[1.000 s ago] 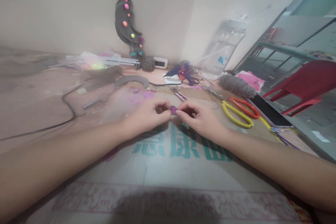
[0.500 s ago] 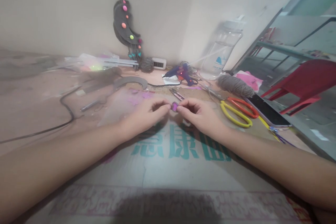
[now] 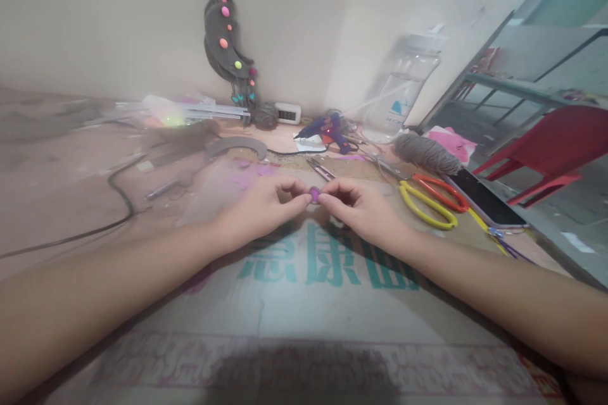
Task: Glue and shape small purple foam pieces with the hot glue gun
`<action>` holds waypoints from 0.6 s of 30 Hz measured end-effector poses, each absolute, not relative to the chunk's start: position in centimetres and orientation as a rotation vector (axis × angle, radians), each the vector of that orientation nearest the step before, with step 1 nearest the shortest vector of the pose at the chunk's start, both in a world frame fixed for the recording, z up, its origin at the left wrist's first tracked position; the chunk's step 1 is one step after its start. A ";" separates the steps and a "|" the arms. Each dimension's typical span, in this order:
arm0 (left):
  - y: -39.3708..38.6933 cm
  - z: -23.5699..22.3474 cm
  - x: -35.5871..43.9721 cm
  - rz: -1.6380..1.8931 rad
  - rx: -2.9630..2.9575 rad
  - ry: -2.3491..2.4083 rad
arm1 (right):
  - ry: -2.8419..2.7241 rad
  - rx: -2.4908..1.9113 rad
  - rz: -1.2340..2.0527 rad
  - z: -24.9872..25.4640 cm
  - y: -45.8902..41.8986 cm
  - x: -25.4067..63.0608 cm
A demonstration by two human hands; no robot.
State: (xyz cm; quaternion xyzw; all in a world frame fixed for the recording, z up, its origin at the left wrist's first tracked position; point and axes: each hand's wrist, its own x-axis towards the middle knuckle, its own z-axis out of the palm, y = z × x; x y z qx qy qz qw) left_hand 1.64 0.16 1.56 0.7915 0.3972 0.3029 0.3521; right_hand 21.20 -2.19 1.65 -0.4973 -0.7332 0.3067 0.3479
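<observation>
My left hand point(image 3: 266, 205) and my right hand point(image 3: 358, 205) meet over a sheet of cardboard point(image 3: 304, 304) printed with green characters. Both pinch a small purple piece point(image 3: 314, 193) between thumb and fingertips, one hand on each side of it. The remaining fingers of both hands are curled in. Both forearms reach in from the bottom corners and rest low over the cardboard.
To the right lie yellow-and-orange scissors point(image 3: 430, 202), a dark phone point(image 3: 484, 199), grey yarn point(image 3: 425, 153) and a clear bottle point(image 3: 403, 92). A glue gun point(image 3: 327, 130) and small snips point(image 3: 322, 169) lie behind the hands. A grey felt hanging point(image 3: 227, 44) with coloured dots leans on the wall. A black cable point(image 3: 118, 193) runs at left.
The hands have stayed together on the purple piece, with only slight finger shifts. The view has moved a little.
</observation>
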 end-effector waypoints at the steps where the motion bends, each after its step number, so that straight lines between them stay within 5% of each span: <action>1: 0.1 1.6 1.6 0.779 2.042 1.023 | -1.901 -1.288 0.803 1.6 -2.2 21.2; 18: 0.6 1.1 2.0 0.846 1.932 0.959 | -1.765 -1.279 0.982 1.3 -1.9 21.3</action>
